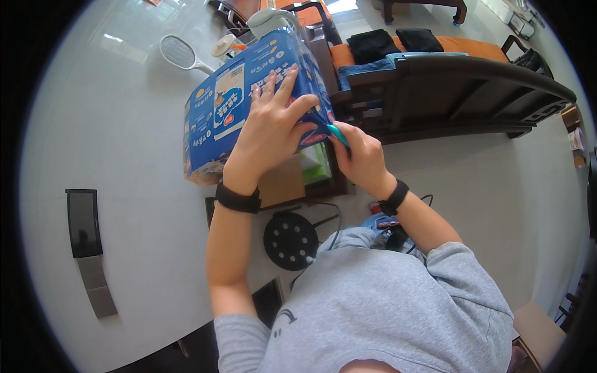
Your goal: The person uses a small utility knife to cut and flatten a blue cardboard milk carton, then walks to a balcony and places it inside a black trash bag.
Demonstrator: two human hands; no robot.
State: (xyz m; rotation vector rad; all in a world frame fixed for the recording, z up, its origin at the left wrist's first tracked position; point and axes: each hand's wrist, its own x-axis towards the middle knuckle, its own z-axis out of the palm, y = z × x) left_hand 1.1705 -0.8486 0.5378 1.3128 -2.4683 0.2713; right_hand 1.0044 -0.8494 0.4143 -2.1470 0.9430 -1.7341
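A large blue printed package (233, 88), apparently wrapped in plastic film and bearing writing, stands in front of me at table height. My left hand (275, 116) lies across it with fingers spread, its thumb and forefinger holding the film at the near right corner. In my right hand (361, 154) is a small teal tool (338, 135), perhaps a cutter, its tip against the film at that same corner. Whether it has a blade I cannot tell. Just below the corner, a cardboard surface (282, 182) and a green-and-white pack (315, 163) show.
Behind the package are a white electric kettle (268, 21), a lidded jar (225, 45) and a white mesh swatter (178, 52). A dark wooden bench (447, 98) with orange cushions (466, 45) stands to the right. Below is a black stool (290, 241) with a holed seat.
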